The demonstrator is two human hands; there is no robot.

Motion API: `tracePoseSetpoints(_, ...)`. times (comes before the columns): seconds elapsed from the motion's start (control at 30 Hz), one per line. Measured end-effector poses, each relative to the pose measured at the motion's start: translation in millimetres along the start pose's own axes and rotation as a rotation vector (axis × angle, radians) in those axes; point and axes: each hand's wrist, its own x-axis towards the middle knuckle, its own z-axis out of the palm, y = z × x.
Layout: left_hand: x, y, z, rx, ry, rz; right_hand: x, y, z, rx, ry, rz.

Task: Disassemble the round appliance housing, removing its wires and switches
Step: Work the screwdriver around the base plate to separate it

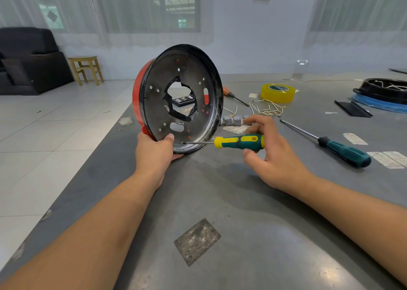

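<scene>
Facing rightward (on edge): housing (180, 100), screwdriver (239, 141) horizontal.

No text, brand or number can be read anywhere. The yellow tape roll (278, 92), right of centre on the table (242, 201), has a green and white label on its core, but the print is too small to make out. The white paper stickers (354, 138) near the right edge show faint marks only. The dark panel (183, 101) visible through the hole in the round housing (179, 98) bears rows of white marks, also illegible.
</scene>
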Motion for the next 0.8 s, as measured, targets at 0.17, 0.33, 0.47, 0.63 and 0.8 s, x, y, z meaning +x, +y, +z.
tracePoseSetpoints(0.17,-0.9,1.4,0.3,0.004,0.005,-0.004,0.3,1.6,1.1,-0.038,0.013,0.076)
tracePoseSetpoints(0.33,-2.6,2.4,0.1,0.006,0.004,-0.002,0.8,1.2,1.9,0.026,0.036,0.065)
tracePoseSetpoints(0.47,-3.1,3.5,0.4,0.011,0.005,-0.01,0.5,2.0,1.2,-0.008,0.028,0.064)
tracePoseSetpoints(0.63,-4.1,4.4,0.3,0.02,0.006,-0.019,2.2,0.8,2.5,0.082,0.045,0.109)
tracePoseSetpoints(0.8,-5.6,6.1,0.7,0.015,0.006,-0.021,2.4,7.8,1.2,-0.02,0.0,0.169)
